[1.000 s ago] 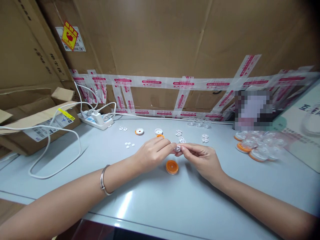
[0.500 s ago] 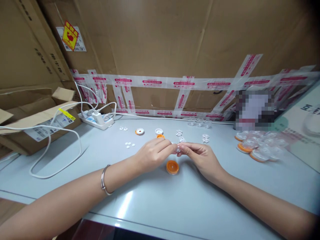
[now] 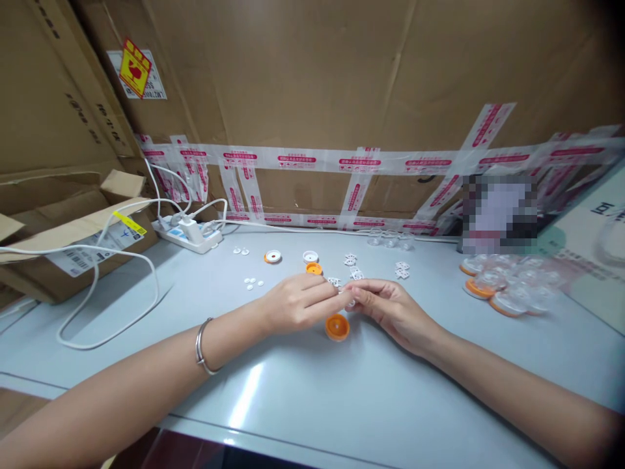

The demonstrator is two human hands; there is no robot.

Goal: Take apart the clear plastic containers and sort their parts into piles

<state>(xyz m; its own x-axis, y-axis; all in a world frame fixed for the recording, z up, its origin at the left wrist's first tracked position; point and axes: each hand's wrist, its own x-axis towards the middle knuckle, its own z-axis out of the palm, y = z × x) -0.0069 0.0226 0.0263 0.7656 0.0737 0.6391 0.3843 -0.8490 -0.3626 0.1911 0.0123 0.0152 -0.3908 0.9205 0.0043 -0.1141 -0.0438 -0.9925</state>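
My left hand (image 3: pixel 305 301) and my right hand (image 3: pixel 394 311) meet above the table, fingertips together. A small white plastic piece (image 3: pixel 350 302) shows between them, pinched by my right thumb and fingers and touched by my left fingers. Its exact shape is mostly covered. Just below the fingers lies an orange round cap (image 3: pixel 336 327) with a clear rim. Behind my left hand are a smaller orange ring (image 3: pixel 313 268) and a white round cap (image 3: pixel 310 257). White cut-out plastic pieces (image 3: pixel 356 273) lie just beyond the fingertips.
Several small white discs (image 3: pixel 250 284) and a white-and-orange cap (image 3: pixel 273 256) sit left of centre. Clear domed parts with orange bases (image 3: pixel 508 286) cluster at the right. A power strip (image 3: pixel 190 236) with white cables and an open carton (image 3: pixel 73 228) stand at the left.
My left fingers have straightened and reached slightly further right across the small white piece. More of the white cut-out pieces behind them now shows. My right hand has barely moved.
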